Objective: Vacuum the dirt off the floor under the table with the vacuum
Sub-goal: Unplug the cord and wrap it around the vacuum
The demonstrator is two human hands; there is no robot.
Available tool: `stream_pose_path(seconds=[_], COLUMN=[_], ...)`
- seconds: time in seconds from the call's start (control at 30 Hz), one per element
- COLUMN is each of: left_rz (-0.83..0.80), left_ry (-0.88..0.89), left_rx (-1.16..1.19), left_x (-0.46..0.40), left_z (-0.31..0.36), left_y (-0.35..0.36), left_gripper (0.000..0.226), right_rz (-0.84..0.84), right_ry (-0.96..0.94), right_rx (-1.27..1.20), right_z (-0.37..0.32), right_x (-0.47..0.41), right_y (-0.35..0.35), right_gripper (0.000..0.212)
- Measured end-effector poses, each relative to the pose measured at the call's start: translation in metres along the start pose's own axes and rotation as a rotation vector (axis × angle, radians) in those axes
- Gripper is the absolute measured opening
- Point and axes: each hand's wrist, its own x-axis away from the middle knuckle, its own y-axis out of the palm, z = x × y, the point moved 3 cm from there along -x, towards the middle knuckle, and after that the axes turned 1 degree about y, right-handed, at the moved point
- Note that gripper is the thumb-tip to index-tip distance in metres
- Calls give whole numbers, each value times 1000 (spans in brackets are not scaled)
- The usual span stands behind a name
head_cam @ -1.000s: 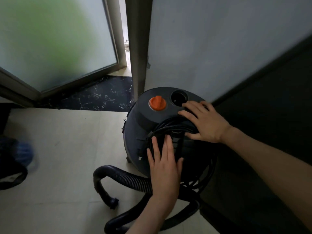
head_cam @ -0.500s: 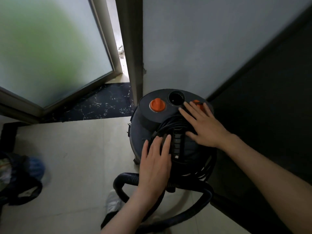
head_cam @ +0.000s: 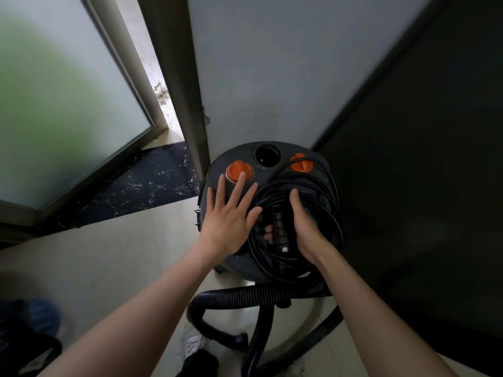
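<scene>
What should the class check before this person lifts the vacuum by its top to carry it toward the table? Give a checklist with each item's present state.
1. Right hand has a firm hold: ok, its fingers curl under the handle.
2. Left hand grips something: not ok, it lies flat and open on the vacuum lid.
3. Power cord secured: not ok, it lies in loose coils on top.
4. Hose clear of feet: not ok, it loops on the floor beside the shoe.
5. Plug pulled from wall: cannot tell.
</scene>
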Motion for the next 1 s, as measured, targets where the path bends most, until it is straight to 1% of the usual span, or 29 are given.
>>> stream_pose_path(seconds=[0.07, 0.1, 0.2, 0.3, 0.37, 0.47, 0.6, 0.7, 0.8, 0.83, 0.9, 1.0], left_rz=[5, 10, 46, 43, 71, 116, 123, 90, 69, 31, -21, -44], left_ry=[-5, -5, 8, -3, -16, -41, -66, -63, -58, -75, -96, -105], left_rx=[0, -10, -15, 30, 44, -1, 18, 30, 63, 72, 72, 87], left_x=[-1, -1, 1, 9, 17, 27, 27, 15, 0, -6, -21, -41], left_z=[2, 3, 7, 17, 29, 50, 75, 78, 71, 67, 61, 57], left_y=[4, 4, 6, 13, 17, 29, 36, 35, 30, 28, 23, 17], left_gripper=[88, 86, 84, 84, 76, 62, 56, 58, 75, 79, 80, 78], right_rz=[-28, -6, 101, 157, 189, 225, 299, 331, 347, 352, 358, 345], right_ry=[12, -5, -49, -50, -56, -67, -76, -112, -150, -163, -184, -216], right_rx=[-53, -35, 22, 35, 49, 100, 151, 139, 151, 154, 155, 168], right_z=[2, 3, 7, 14, 20, 28, 34, 29, 20, 14, 3, -15], right_x=[-3, -4, -1, 3, 6, 9, 6, -1, -10, -14, -22, -33], right_y=[-1, 1, 2, -7, -19, -39, -64, -71, -68, -66, -63, -62], right_gripper=[84, 84, 78, 73, 71, 67, 68, 67, 68, 68, 69, 71])
